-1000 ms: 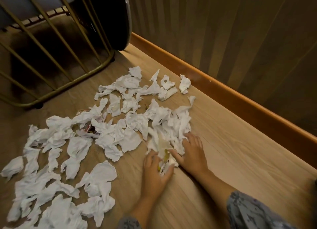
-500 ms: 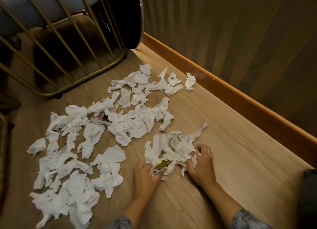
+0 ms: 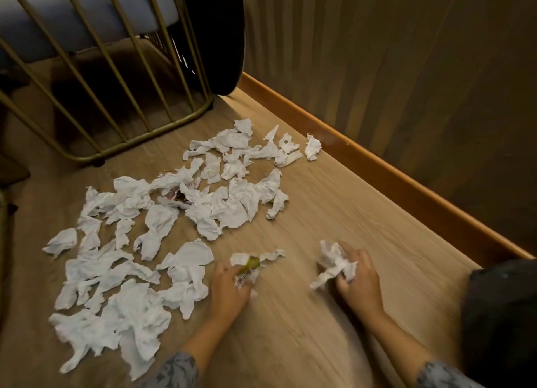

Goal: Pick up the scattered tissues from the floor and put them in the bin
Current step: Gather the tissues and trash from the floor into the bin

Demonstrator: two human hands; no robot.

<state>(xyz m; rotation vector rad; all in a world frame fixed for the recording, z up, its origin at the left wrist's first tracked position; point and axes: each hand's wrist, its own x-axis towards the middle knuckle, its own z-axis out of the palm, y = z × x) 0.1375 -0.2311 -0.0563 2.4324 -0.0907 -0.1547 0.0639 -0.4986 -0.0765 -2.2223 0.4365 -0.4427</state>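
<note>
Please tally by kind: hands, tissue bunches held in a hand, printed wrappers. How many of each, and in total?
Hands: 2 (left hand, right hand)
Held tissue bunches: 2 (left bunch, right bunch)
Printed wrappers: 2 (yellow-green wrapper, red-and-white wrapper)
Total: 6
Loose tissues overlap too much to count.

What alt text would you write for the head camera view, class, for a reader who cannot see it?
Two bare hands each clutch a wad of tissue: the left hand also holds a yellow wrapper, the right hand only tissue. Many crumpled white tissues litter the wooden floor beside a gold wire chair frame.
</note>
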